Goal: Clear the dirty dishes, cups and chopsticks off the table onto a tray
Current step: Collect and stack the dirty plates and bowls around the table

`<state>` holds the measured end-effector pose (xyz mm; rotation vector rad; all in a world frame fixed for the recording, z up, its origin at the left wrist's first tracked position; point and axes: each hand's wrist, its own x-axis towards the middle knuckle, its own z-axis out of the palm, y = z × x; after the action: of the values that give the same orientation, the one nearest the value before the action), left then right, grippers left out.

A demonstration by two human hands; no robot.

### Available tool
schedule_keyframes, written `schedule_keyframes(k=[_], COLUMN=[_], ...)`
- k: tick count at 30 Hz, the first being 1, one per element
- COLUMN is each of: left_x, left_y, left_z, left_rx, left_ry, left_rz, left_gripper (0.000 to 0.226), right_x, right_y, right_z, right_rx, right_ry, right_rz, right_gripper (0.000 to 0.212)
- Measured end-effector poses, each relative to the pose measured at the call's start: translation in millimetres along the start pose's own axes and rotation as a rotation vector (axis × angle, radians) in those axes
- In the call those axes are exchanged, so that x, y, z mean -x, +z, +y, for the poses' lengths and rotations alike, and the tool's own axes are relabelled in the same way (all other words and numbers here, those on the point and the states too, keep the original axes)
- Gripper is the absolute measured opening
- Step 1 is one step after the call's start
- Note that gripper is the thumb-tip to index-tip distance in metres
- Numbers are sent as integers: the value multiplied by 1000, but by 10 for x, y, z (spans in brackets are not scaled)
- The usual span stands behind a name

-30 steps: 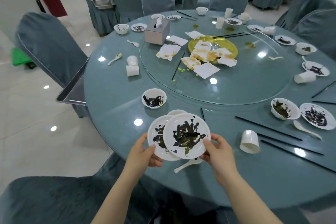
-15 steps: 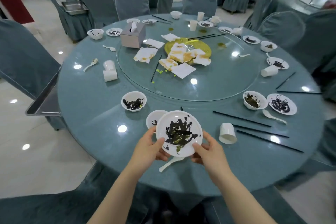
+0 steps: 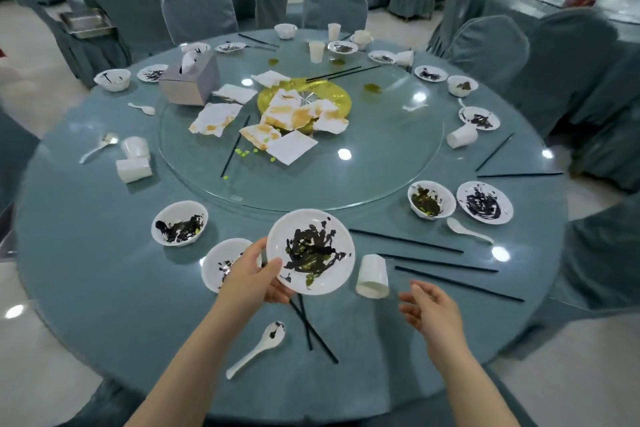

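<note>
Left hand (image 3: pixel 254 276) grips a round white plate (image 3: pixel 310 251) by its rim, thumb on top, lifted just in front of the glass turntable (image 3: pixel 381 163). Right hand (image 3: pixel 431 310) is free, fingers relaxed and holding nothing, near a tipped white cup (image 3: pixel 372 276). I judge the clearing has hardly begun: smeared bowls, plates, glossy spoons, cups and thin black chopsticks (image 3: pixel 405 241) lie all around the turntable, stained napkins upon it. No tray is clearly visible beside this table.
</note>
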<state>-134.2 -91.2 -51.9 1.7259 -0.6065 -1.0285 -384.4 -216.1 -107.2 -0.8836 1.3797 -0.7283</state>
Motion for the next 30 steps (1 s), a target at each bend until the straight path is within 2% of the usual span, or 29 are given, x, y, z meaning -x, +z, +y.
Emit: schedule_keyframes(k=[5, 11, 15, 18, 21, 26, 30], left_x=[-355, -870, -1135, -1249, -1360, -1449, -1443], left_y=[300, 874, 1132, 1203, 1260, 1322, 1333], left_z=[84, 243, 322, 389, 469, 600, 660], left_rx=[-34, -46, -72, -102, -133, -143, -155], left_ry=[-25, -60, -47, -36, -22, 3, 15], left_rz=[36, 27, 9, 5, -4, -16, -17], left_gripper=[33, 32, 32, 33, 34, 30, 29], right_x=[-632, -1508, -2037, -2389, -2709, -2941, -2940], right_y=[-392, -937, -1188, -1288, -1316, -1302, -1358], right_z=[-50, -331, -533, -622, -711, -713, -708], right_rx=[-4, 107, 347, 560, 713, 819, 723], right_ry=[-2, -99, -193, -246, -187, -116, -60], right_rz=[98, 264, 355, 329, 284, 355, 468], right_gripper=[16, 15, 25, 42, 48, 38, 24])
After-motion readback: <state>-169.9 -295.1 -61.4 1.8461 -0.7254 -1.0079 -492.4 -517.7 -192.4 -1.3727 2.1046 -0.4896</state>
